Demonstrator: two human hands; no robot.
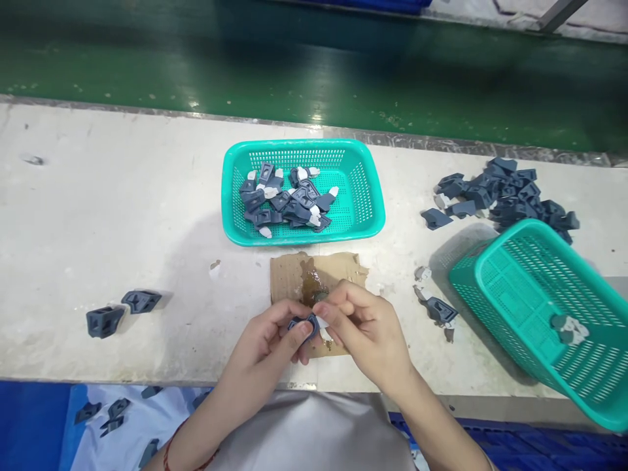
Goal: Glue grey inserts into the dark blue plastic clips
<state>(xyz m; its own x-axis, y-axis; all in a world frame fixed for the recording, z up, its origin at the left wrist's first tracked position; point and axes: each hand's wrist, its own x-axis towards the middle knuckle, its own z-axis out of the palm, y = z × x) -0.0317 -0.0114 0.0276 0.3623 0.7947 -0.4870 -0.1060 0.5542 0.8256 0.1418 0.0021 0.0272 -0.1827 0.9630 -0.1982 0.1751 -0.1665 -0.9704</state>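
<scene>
One dark part (313, 323) is gripped over the cardboard (284, 278) by the left hand (269, 339); the right hand (377, 335) pinches a white piece (322, 322) against it. Beyond the cardboard, white-tipped parts (308, 194) in the basket (303, 241) appear done; rightward, the pile (510, 193) appears outstanding.

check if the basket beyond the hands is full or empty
Partly full: dark grey and white pieces cover the left of the teal basket, while bare floor shows at right.

The left hand (269, 337) is gripping a grey part (305, 325) and the right hand (373, 330) is pinching a white piece (322, 322) against it, above stained cardboard (284, 275). Beyond, a green basket (227, 196) is holding grey-and-white parts (297, 203); a heap of parts (510, 193) is lying near a second basket (468, 278).
</scene>
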